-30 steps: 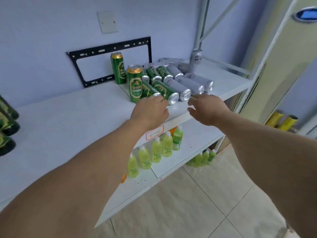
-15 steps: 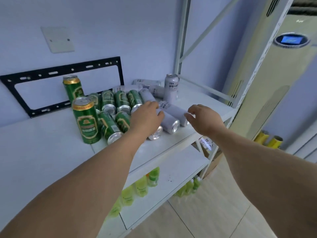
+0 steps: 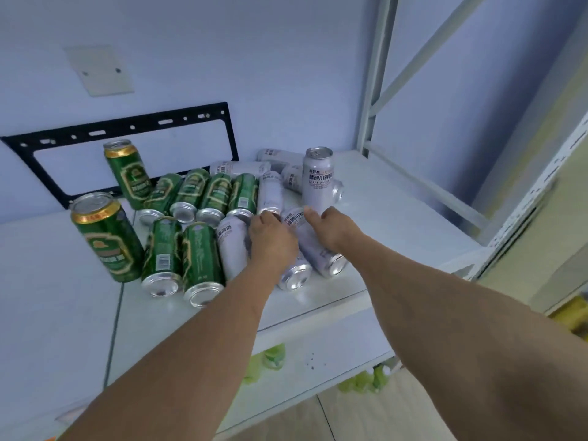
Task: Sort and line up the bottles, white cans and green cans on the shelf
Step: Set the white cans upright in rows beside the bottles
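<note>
Several green cans (image 3: 197, 262) lie on their sides on the white shelf (image 3: 397, 224); two green cans (image 3: 109, 237) stand upright at the left. White cans lie beside them, and one white can (image 3: 317, 178) stands upright behind. My left hand (image 3: 270, 241) curls over a lying white can (image 3: 294, 276) in the front row. My right hand (image 3: 331, 229) curls over the neighbouring lying white can (image 3: 331, 264), its thumb near the upright can's base. More white cans (image 3: 238, 168) lie at the back.
A black metal bracket (image 3: 127, 125) hangs on the wall behind the cans. Grey shelf posts (image 3: 378, 74) rise at the right. Pale green bottles (image 3: 273, 358) show on the lower shelf. The shelf's front edge runs under my forearms.
Both hands have moved forward onto the lying white cans. The view has shifted right and closer to the pile.
</note>
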A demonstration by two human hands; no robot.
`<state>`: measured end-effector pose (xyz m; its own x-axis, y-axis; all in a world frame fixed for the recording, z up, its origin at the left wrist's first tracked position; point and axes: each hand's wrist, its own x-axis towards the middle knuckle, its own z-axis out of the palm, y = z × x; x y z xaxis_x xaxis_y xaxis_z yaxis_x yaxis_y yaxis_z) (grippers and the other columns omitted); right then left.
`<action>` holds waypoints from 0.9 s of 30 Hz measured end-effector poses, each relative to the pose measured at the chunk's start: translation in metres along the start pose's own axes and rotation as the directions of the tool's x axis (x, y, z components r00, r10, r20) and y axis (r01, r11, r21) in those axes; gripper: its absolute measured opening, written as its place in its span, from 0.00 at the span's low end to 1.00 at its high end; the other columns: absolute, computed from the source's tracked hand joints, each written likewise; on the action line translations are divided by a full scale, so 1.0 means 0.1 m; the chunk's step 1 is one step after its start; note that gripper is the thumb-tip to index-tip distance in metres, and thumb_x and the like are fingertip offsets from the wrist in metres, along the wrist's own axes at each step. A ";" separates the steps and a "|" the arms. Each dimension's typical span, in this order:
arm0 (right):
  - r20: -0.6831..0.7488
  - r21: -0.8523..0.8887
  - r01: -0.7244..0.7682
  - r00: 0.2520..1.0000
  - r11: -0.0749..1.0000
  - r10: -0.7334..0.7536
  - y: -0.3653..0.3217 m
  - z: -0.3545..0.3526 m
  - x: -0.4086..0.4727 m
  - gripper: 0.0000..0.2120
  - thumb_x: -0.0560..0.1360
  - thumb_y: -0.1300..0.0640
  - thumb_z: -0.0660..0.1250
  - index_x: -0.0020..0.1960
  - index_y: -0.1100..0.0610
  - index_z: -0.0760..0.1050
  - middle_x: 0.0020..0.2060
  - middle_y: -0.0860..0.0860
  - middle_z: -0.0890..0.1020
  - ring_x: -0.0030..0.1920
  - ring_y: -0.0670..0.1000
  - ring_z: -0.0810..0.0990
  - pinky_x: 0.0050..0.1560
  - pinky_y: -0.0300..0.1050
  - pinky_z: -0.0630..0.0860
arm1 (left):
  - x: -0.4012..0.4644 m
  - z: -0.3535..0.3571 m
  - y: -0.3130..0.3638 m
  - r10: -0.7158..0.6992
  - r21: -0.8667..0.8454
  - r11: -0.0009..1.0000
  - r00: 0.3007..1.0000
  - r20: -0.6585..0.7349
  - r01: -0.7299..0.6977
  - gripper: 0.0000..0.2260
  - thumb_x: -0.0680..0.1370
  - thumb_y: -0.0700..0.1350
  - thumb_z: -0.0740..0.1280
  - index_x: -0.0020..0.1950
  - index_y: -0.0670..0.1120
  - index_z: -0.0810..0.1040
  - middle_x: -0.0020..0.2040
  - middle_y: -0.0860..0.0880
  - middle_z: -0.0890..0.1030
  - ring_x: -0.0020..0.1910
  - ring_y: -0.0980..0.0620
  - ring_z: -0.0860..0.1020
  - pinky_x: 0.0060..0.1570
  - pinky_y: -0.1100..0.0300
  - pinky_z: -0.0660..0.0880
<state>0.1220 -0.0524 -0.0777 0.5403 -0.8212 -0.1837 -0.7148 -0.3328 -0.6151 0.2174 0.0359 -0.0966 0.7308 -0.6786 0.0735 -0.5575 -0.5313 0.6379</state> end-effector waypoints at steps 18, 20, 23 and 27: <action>0.190 0.283 -0.010 0.981 0.959 -0.046 0.37 -0.04 0.23 0.35 0.71 0.38 0.71 0.65 0.64 0.74 0.57 0.59 0.80 0.55 0.60 0.80 0.59 0.53 0.77 | -0.49 0.20 0.23 -0.460 -0.341 0.784 0.855 0.241 0.518 0.27 0.67 0.57 0.75 0.56 0.40 0.76 0.47 0.40 0.83 0.44 0.41 0.83 0.50 0.45 0.81; 0.196 0.385 -0.041 0.980 0.922 -0.039 0.40 -0.03 0.21 0.33 0.69 0.40 0.74 0.62 0.64 0.75 0.54 0.59 0.81 0.51 0.60 0.82 0.56 0.54 0.79 | -0.59 0.15 0.23 -0.464 -0.413 0.736 0.844 0.269 0.536 0.20 0.70 0.49 0.76 0.54 0.39 0.78 0.47 0.40 0.84 0.44 0.41 0.84 0.49 0.44 0.82; 0.238 0.515 -0.100 0.971 0.851 -0.030 0.39 -0.05 0.15 0.28 0.68 0.44 0.77 0.58 0.62 0.75 0.47 0.59 0.82 0.44 0.59 0.83 0.50 0.53 0.81 | -0.74 0.07 0.15 -0.458 -0.519 0.648 0.830 0.320 0.558 0.15 0.71 0.44 0.76 0.54 0.40 0.78 0.47 0.38 0.84 0.43 0.40 0.84 0.48 0.43 0.82; 0.257 0.615 -0.123 0.965 0.779 -0.050 0.24 -0.13 0.00 0.26 0.68 0.46 0.77 0.56 0.62 0.74 0.45 0.59 0.83 0.42 0.59 0.84 0.44 0.53 0.83 | -0.98 -0.09 0.03 -0.402 -0.684 0.495 0.839 0.367 0.536 0.11 0.74 0.41 0.72 0.55 0.42 0.78 0.47 0.39 0.84 0.41 0.41 0.83 0.44 0.47 0.81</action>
<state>0.0992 -0.0666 -0.0831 0.6711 -0.6571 -0.3433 -0.3506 0.1268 -0.9279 0.1478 0.1049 -0.0946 0.6924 -0.5421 -0.4762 0.3855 -0.2799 0.8792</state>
